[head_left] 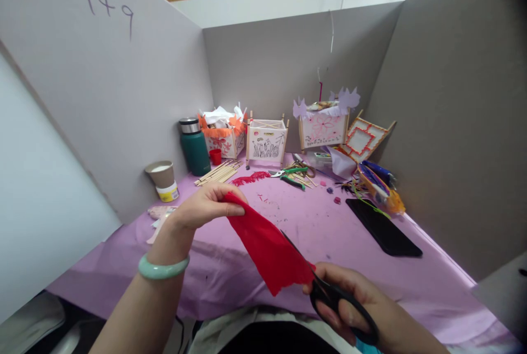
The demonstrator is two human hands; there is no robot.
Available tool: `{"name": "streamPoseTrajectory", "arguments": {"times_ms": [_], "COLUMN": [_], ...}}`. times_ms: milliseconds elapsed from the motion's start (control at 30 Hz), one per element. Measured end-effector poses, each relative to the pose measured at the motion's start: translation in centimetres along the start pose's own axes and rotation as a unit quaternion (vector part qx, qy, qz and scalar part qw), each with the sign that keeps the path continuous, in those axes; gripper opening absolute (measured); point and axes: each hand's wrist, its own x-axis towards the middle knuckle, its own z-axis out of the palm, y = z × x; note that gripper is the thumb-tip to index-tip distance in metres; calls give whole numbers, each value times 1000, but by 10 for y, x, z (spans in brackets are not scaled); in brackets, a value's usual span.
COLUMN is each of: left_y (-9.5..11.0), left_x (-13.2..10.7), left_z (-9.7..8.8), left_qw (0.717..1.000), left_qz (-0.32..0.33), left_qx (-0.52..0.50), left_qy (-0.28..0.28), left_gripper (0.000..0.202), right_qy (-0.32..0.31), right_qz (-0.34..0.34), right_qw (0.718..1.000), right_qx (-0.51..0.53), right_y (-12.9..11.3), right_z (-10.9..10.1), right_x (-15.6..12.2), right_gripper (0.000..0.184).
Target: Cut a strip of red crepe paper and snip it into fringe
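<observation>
Between thumb and fingers, my left hand (212, 206) pinches the upper left end of a strip of red paper or cloth (265, 241); which material it is I cannot tell. The strip slants down to the right, its lower right end ragged. My right hand (349, 299) grips the black handles of a pair of scissors (343, 302). Their dark blades point up and left along the strip's right edge, close to or touching it. Both hands are above the front of the purple-covered table (313, 228).
Behind the hands lie red fringe (251, 178), wooden sticks (220, 172) and green-handled pliers (292, 175). A green bottle (195, 148), a cup (160, 172) and decorated lantern-like boxes (267, 142) stand farther back. On the right is a black phone-like slab (382, 228). Grey partitions (304, 57) enclose the table.
</observation>
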Motion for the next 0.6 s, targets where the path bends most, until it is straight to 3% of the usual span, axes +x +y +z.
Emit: {"name": "streamPoseTrajectory", "arguments": {"times_ms": [600], "left_y": [2], "left_x": [0], "left_z": [4], "left_qw": [1000], "left_qz": [-18], "left_qx": [-6], "left_qy": [-10], "left_gripper": [16], "right_qy": [-17], "right_qz": [-9], "right_qw": [999], "right_qx": [-42], "right_y": [-2], "right_z": [2], "right_x": [1], "right_gripper": [41]}}
